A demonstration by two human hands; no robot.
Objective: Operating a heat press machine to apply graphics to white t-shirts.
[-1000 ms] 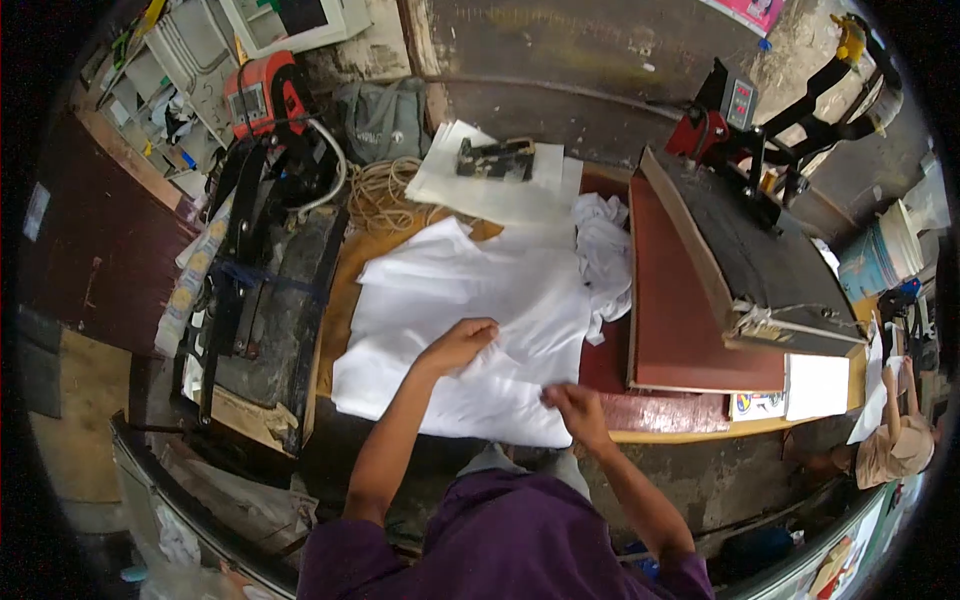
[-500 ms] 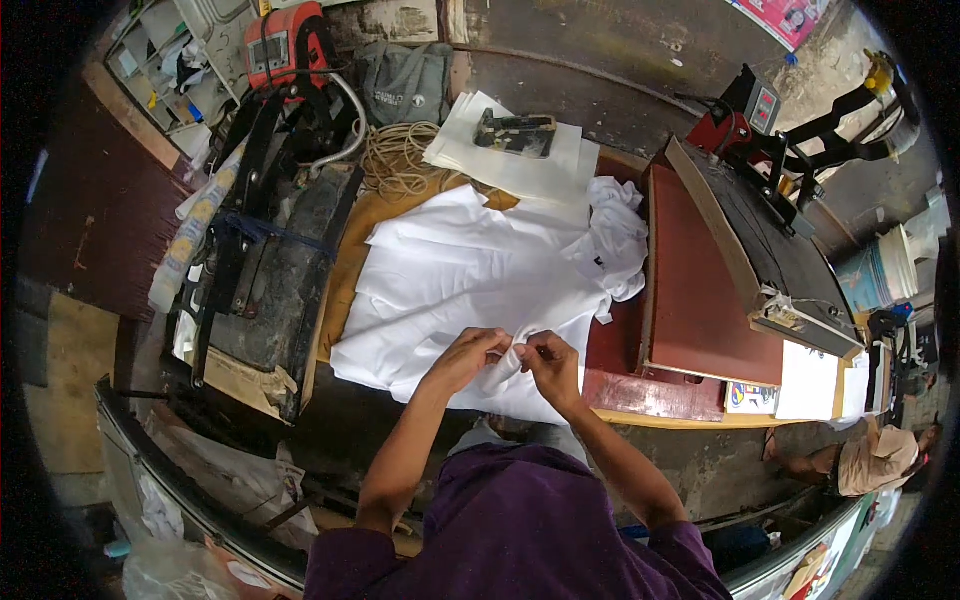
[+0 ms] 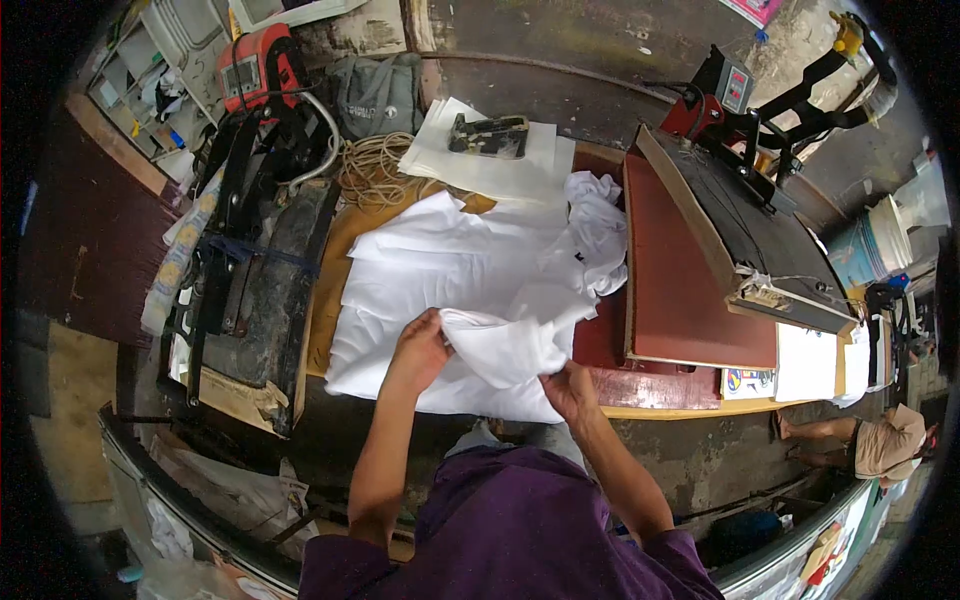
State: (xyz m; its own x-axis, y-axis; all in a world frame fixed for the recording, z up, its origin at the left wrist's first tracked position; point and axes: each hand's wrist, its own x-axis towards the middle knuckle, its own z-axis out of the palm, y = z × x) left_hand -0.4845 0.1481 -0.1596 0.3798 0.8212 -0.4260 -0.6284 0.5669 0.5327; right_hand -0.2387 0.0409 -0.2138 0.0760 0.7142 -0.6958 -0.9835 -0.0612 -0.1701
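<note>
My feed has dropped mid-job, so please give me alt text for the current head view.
A person's left hand and right hand hold up a fold of white cloth above more spread white cloth on a table. A left heat press and an open right heat press flank it; coiled rope and paper sheets lie beyond.

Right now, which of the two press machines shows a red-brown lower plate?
The press on the right, nearer the right hand: its dark upper part slants above that red-brown plate. The press on the left shows none.
</note>
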